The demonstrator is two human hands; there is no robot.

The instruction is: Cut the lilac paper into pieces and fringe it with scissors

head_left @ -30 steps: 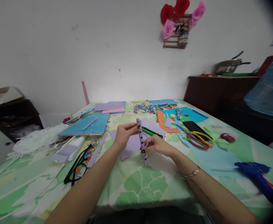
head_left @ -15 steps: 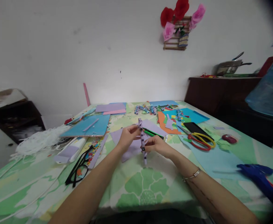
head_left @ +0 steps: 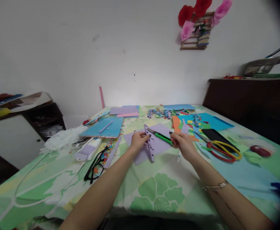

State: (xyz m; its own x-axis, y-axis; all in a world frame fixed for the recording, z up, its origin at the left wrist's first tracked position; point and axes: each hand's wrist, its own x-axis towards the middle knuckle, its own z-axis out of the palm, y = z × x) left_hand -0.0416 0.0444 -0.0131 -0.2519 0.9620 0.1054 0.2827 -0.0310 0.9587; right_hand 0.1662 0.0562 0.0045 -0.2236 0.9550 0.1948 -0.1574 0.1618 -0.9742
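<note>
My left hand [head_left: 140, 140] pinches a slim lilac paper tube with dark dots [head_left: 149, 145], tilted over a lilac paper sheet [head_left: 142, 155]. My right hand [head_left: 181, 143] is apart from the tube, its fingers curled at the near end of a green and black craft knife [head_left: 162, 137]. The far end of this knife lies close to the tube. Below the right palm shows the end of a white pen-like stick [head_left: 178, 156]. The fingers hide whether they grip the knife, the stick or neither.
Scissors [head_left: 222, 150] with red and yellow handles lie beside a black phone [head_left: 220, 139] at right. Black glasses [head_left: 96, 166], white cord [head_left: 64, 139] and a blue sheet [head_left: 94, 126] are at left. Paper scraps and small tubes [head_left: 159, 112] lie farther back.
My right hand has let go of the dotted tube and moved right, to the knife's end. My left hand still holds the tube. The view has turned slightly left.
</note>
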